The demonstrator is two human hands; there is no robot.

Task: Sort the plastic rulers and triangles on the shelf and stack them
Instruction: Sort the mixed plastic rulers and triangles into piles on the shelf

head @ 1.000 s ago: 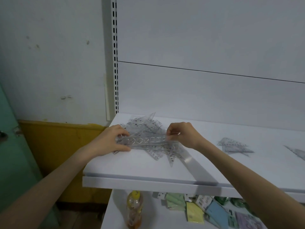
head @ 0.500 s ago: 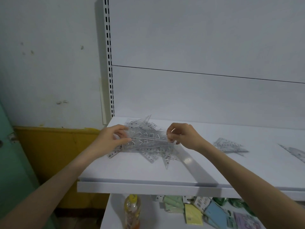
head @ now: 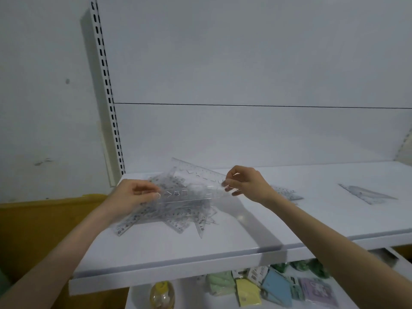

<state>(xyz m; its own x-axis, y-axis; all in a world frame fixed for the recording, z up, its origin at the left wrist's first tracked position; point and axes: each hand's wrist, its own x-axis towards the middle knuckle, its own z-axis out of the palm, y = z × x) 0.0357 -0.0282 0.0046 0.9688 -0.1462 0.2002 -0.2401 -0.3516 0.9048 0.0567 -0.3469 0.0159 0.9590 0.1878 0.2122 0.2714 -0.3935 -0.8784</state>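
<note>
Biggest thing is the white back panel [head: 245,63], split by one thin dark seam, with one slotted metal upright [head: 107,90] down its left edge. Left of that is a scuffed wall over an ochre panel [head: 44,219].

Two shelves show. The top shelf [head: 245,230] is plain matte white. The lower shelf [head: 138,295] peeks out underneath with one yellow-capped bottle [head: 162,295] and some pastel packets [head: 276,286], green, yellow, blue and purple, too overlapped to count.

Three piles of clear plastic sit on the top shelf. The main heap [head: 178,217] is a messy fan of rulers and triangles at the left end. A small pile [head: 287,194] is just behind the right wrist, and a far pile [head: 367,194] is well off to the right.

Two rulers are lifted above the main heap. The stencil ruler [head: 189,194] is see-through with cut-out shapes (arrow, star, square) and runs level between both hands. The second ruler [head: 198,171] tilts up toward the back left, tick marks along its edge.

The left hand [head: 131,196] pinches the stencil ruler's left end. The right hand [head: 247,181] pinches the right end. Whether it also grips the second ruler, can't tell.
</note>
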